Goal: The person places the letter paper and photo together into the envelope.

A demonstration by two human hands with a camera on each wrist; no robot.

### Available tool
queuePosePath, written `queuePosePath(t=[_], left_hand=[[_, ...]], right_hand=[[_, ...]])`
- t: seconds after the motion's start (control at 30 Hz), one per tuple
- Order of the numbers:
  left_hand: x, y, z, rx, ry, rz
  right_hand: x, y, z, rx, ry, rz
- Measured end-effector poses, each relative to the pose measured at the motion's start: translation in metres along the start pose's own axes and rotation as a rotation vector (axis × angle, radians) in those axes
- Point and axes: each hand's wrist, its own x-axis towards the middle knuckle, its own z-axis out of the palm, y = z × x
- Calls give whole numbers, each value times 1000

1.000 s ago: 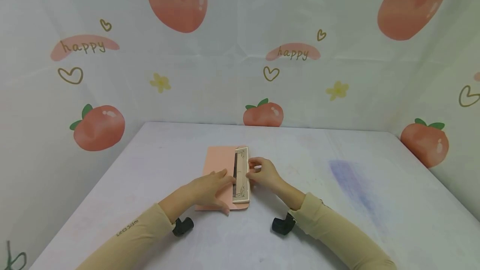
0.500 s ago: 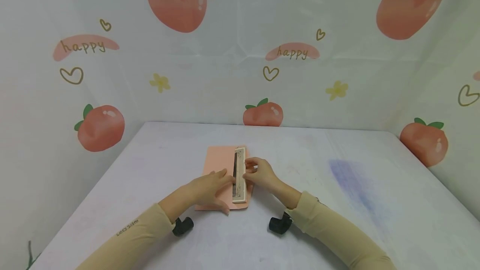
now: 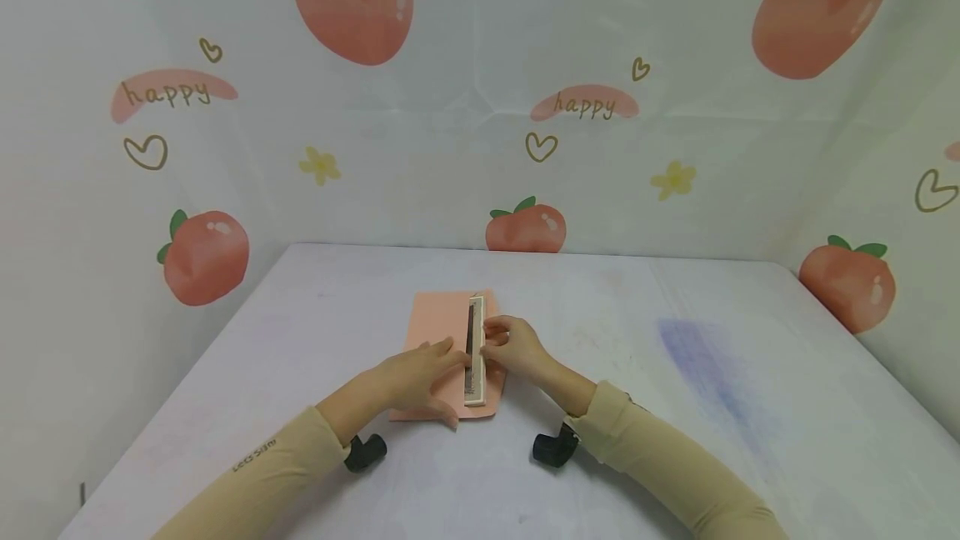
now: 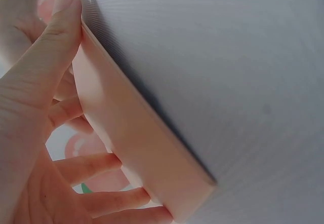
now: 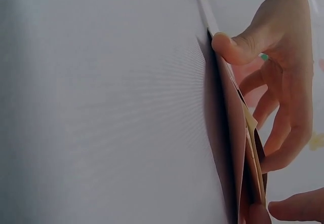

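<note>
A pink envelope (image 3: 437, 315) lies flat on the table, its flap spread to the right. A cream card (image 3: 477, 390) with ornamental printing sits partly inside it, a narrow strip showing at the opening. My left hand (image 3: 418, 375) rests on the envelope's left part, fingers spread and fairly straight, thumb along the near edge. My right hand (image 3: 522, 350) pinches the card's right edge between thumb and fingers. In the left wrist view the envelope (image 4: 136, 127) stands edge-on under my left fingers. My right fingertips (image 5: 298, 207) show at the lower right of the right wrist view.
A white table (image 3: 660, 407) surrounds the envelope, with a faint purple smear (image 3: 705, 365) on the right. Behind it hangs a white cloth (image 3: 420, 123) printed with peaches. Black wrist cameras (image 3: 366, 452) sit under both forearms.
My right hand has moved left with the card, which has slid further into the envelope, so its visible strip is narrower. My left hand has stayed in place on the envelope.
</note>
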Motion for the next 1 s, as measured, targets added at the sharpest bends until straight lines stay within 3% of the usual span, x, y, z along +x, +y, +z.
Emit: queuePosePath(t=[1.0], left_hand=[[-1, 1, 0, -2, -6, -12]], right_hand=[[2, -4, 6, 21, -48, -12]])
